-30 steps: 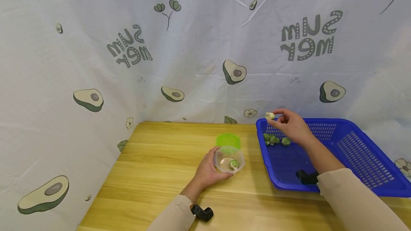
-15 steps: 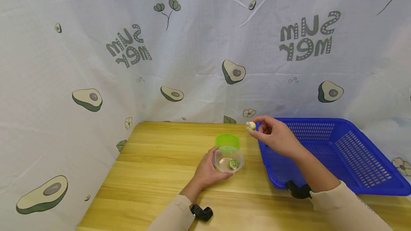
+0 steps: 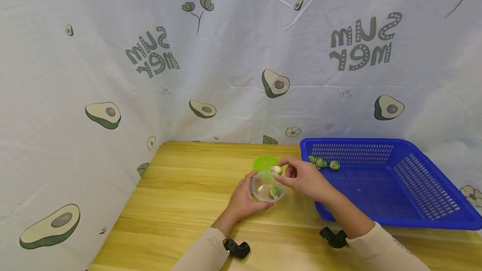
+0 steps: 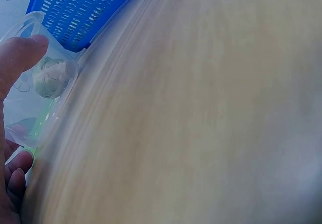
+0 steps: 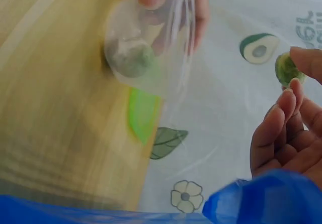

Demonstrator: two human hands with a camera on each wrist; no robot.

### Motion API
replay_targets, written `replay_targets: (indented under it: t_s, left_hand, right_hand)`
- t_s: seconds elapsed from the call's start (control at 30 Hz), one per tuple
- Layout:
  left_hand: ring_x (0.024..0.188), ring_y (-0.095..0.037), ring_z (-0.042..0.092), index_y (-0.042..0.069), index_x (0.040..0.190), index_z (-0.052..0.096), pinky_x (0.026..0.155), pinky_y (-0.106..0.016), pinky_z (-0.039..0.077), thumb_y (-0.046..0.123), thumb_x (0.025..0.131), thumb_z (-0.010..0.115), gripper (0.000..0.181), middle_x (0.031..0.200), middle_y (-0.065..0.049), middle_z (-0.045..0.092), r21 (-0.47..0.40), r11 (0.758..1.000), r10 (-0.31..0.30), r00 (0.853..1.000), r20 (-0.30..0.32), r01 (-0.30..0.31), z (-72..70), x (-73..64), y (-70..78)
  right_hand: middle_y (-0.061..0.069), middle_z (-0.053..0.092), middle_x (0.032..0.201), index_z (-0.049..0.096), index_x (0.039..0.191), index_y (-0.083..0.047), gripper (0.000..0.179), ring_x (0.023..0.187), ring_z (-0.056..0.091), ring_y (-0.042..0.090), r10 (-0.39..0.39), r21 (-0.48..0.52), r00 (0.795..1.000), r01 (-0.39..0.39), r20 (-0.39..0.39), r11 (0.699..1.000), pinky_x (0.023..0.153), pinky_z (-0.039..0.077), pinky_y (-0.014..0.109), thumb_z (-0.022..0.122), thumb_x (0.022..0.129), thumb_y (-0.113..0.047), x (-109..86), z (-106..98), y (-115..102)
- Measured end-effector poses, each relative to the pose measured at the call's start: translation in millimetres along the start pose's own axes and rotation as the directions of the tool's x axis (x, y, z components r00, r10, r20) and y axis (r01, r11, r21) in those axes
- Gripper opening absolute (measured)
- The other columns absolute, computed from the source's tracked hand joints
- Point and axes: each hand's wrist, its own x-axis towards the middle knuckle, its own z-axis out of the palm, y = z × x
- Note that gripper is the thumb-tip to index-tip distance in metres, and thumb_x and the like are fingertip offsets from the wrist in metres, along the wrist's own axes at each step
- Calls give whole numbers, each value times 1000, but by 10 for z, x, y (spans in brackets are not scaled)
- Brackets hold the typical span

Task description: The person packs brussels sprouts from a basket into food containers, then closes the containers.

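Note:
My left hand (image 3: 242, 200) grips a clear plastic container (image 3: 260, 195) by its side, thumb and fingers around the wall. Inside the container sits one Brussels sprout (image 3: 274, 192), also visible through the wall in the left wrist view. My right hand (image 3: 306, 179) pinches a second Brussels sprout (image 3: 276, 170) between thumb and fingertips, over the container's far rim in the head view. The right wrist view shows that pinched sprout (image 5: 288, 70) with its green side. Just behind the container lies a bright green lid (image 3: 263, 162), partly hidden.
A blue plastic basket (image 3: 376, 216) with slotted walls stands on the wooden table (image 3: 180, 187) at the right. Several Brussels sprouts (image 3: 320, 162) lie in its far left corner. A white printed curtain (image 3: 233, 53) hangs behind the table and along its left.
My right hand has carried the pinched Brussels sprout left and down, from above the basket to over the container. The left hand and container have stayed in place.

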Motion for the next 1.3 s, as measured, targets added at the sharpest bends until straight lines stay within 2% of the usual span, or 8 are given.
replay_targets:
  t_s: [0.2,0.5,0.77,0.97,1.1,1.3]
  left_hand:
    - [124,-26,57,20,154,37,100,-46,50,50,69,91,105,140,-7,58,27,1000,2,1000,-4,-2,1,-3,11]
    - [124,-26,58,20,154,37,99,-44,51,49,71,90,104,140,-7,57,20,1000,12,1000,-2,-12,5,8,19]
    - [125,-24,58,20,154,36,102,-44,50,46,71,90,102,140,-3,59,5,1000,23,1000,-3,-23,-2,18,-3]
    - [126,-25,57,20,154,36,101,-45,50,47,71,90,103,142,-5,58,14,1000,10,1000,-1,-10,-3,12,0]
    - [125,-27,57,20,154,37,100,-46,51,48,70,90,103,142,-9,56,21,1000,7,1000,-2,-6,-10,1,4]
    - [125,-26,57,19,154,37,101,-45,50,46,70,91,103,141,-9,57,13,1000,10,1000,-1,-10,-14,-6,2]
  right_hand:
    - [-3,57,74,67,113,-9,28,59,48,11,15,-161,995,1,98,987,52,41,25,78,90,-22,46,179,21]
    - [-6,56,69,68,104,-11,24,58,47,8,-15,-235,992,44,122,971,53,38,23,81,86,-20,80,322,67]
    - [-6,55,71,69,112,-7,28,59,48,9,10,-247,991,23,135,969,55,39,23,78,90,-22,100,325,52]
    - [-5,57,73,69,115,-7,27,60,49,10,22,-210,992,4,122,978,55,40,25,75,93,-22,78,275,8]
    - [-5,57,73,69,115,-9,26,60,49,10,26,-196,995,-6,101,981,55,40,25,74,94,-23,42,215,-40]
    - [-4,56,74,69,117,-9,27,59,48,11,11,-164,998,-2,57,987,54,42,26,73,95,-23,-9,30,-112]
